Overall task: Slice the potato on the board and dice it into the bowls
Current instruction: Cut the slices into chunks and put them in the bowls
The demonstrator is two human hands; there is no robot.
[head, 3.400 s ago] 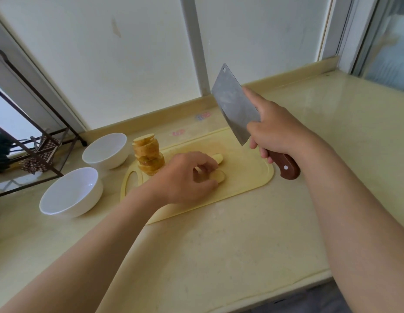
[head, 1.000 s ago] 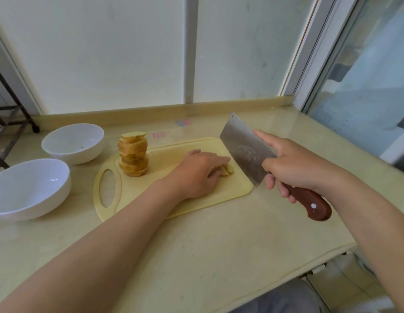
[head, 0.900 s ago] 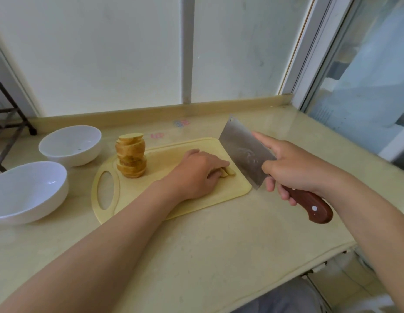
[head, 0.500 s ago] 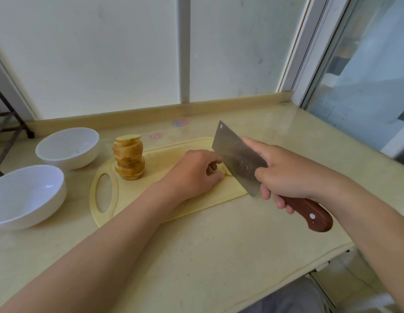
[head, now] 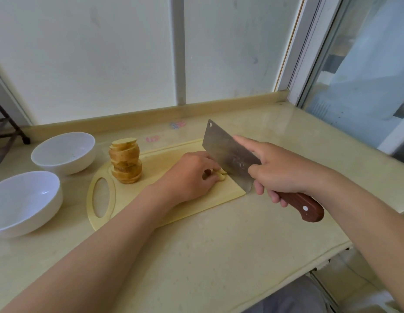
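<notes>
Potato slices [head: 221,176], pale, sit pinned under the curled left grip [head: 192,175] on the yellow plastic board [head: 164,206]; the right grip [head: 280,171] clasps a wooden-handled steel cleaver [head: 228,154].

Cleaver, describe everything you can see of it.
The cleaver has a broad rectangular blade of dull grey steel, with a small hole at its far top corner, and a reddish-brown wooden handle with a pale rivet. The right hand grips the handle, forefinger stretched along the blade's side. The blade stands edge down, tilted, at the right end of the cutting board, right beside the pale potato pieces that the left hand holds down.
</notes>
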